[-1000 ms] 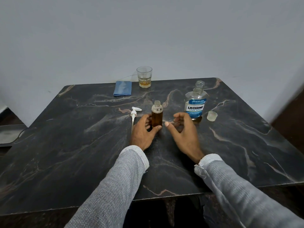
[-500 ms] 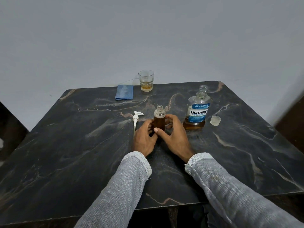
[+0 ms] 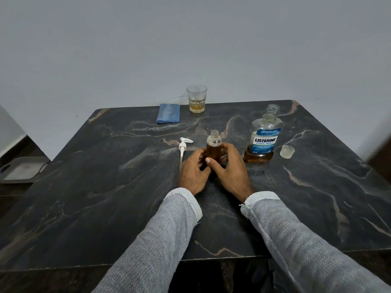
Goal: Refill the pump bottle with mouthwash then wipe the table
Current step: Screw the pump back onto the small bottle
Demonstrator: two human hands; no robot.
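While both hands cup it, small pump bottle [image 3: 214, 147] stands upright at centre of frame on dark marble table [image 3: 105, 187], neck open, amber liquid nearly to shoulder. Left hand [image 3: 193, 173] fingers curled against bottle's left side; right hand [image 3: 229, 168] fingers wrapped round right side, thumb across front. White pump head [image 3: 183, 147] lies flat just left. Listerine bottle [image 3: 263, 138] uncapped, right of centre; clear cap [image 3: 287, 151] beside it. Blue cloth [image 3: 168, 116] and glass [image 3: 196, 101] at upper centre, far table edge.
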